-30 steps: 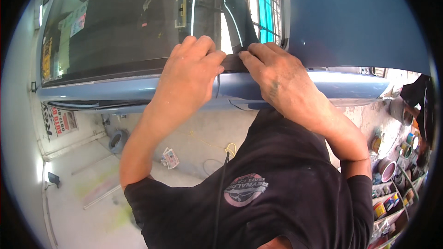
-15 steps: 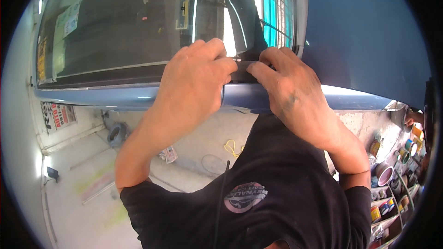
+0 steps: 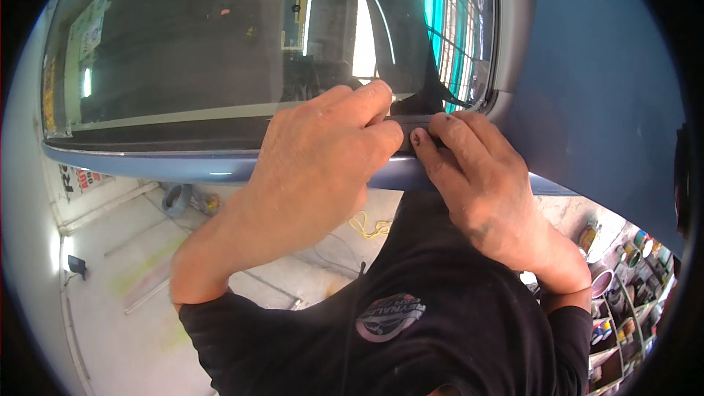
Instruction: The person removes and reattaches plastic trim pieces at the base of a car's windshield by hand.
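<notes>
Left hand (image 3: 323, 154) curled flat on black window trim strip (image 3: 220, 132), right hand (image 3: 477, 176) fingertips pressing it beside, blue car body (image 3: 609, 103) behind.

We see both hands pressed on the dark rubber strip (image 3: 411, 126) at the base of the car window glass (image 3: 220, 44) — left hand (image 3: 323, 154) with fingers (image 3: 367, 99) curled over it, right hand (image 3: 484, 183) with fingertips touching it just beside. Blue body panel (image 3: 609, 103) right, concrete floor (image 3: 117, 308) and shelves of paint cans (image 3: 623, 293) below.
</notes>
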`<state>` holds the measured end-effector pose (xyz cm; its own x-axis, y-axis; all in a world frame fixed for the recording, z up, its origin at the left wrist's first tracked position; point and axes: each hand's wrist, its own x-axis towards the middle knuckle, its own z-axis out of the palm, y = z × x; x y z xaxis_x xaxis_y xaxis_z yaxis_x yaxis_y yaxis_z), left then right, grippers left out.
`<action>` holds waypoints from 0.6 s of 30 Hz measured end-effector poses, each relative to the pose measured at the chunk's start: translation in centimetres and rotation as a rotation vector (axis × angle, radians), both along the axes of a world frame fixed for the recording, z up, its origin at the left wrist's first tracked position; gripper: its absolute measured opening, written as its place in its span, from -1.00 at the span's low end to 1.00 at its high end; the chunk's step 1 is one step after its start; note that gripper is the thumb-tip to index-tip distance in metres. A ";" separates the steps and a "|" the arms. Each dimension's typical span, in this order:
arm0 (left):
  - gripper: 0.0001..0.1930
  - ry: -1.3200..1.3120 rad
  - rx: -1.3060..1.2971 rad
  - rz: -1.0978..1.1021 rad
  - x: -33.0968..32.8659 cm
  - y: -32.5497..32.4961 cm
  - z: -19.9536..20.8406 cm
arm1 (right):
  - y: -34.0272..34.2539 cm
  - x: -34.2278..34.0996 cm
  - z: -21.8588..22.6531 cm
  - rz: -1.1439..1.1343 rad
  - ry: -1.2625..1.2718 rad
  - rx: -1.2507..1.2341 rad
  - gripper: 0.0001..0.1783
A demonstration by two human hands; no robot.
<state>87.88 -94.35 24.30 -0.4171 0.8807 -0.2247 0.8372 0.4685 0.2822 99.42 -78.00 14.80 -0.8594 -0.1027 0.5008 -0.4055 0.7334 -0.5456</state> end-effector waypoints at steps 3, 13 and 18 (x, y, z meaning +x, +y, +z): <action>-0.93 -0.015 -0.069 0.051 0.3 0.5 0.5 | -0.2 -0.1 -0.4 -0.005 0.049 0.008 -0.81; -0.69 0.142 0.020 0.044 1.1 -1.2 0.2 | 0.4 -0.8 1.4 0.009 -0.224 -0.150 -0.58; -0.71 0.259 0.048 -0.146 0.5 -1.0 0.4 | 0.4 -0.5 2.3 0.007 -0.287 -0.165 -0.55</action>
